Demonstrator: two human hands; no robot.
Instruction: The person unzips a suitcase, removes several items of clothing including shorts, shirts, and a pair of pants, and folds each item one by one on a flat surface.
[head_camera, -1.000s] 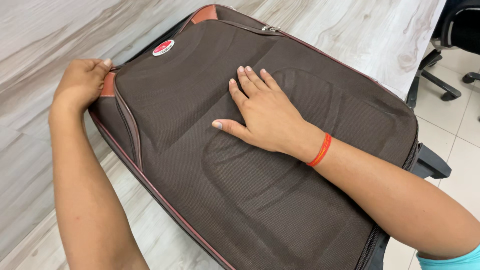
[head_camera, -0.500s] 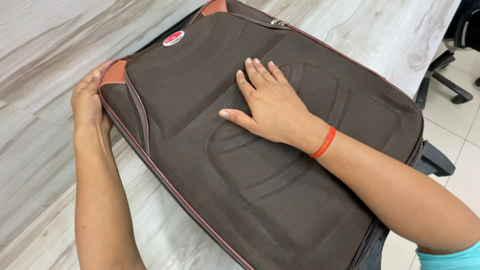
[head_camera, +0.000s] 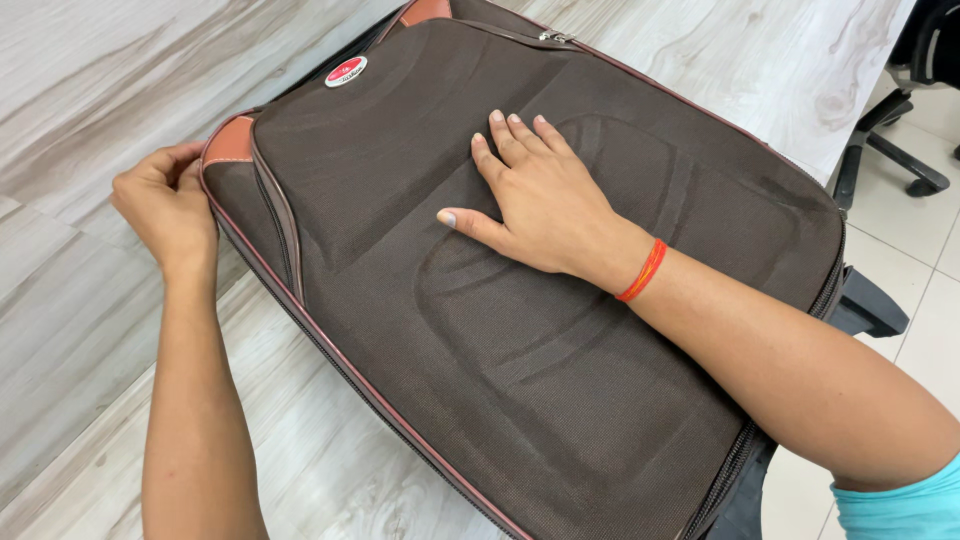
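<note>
Head | right hand (head_camera: 540, 205) grip open, flat on brown suitcase (head_camera: 560, 330) | left hand (head_camera: 165, 205) grip curled at its corner

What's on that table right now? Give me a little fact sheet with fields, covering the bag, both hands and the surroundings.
Main thing: large dark brown fabric suitcase with tan leather corner patches, lying flat, closed
Surface: pale wood-grain table
Left hand: at the suitcase's side edge by a tan corner, fingers curled; what it grips is hidden
Right hand: flat, palm down, fingers spread on the suitcase's front panel
Wrist: red-orange thread band on the right wrist
Badge: small oval red and white badge near the top
Background: black office chair base on pale floor tiles
</note>
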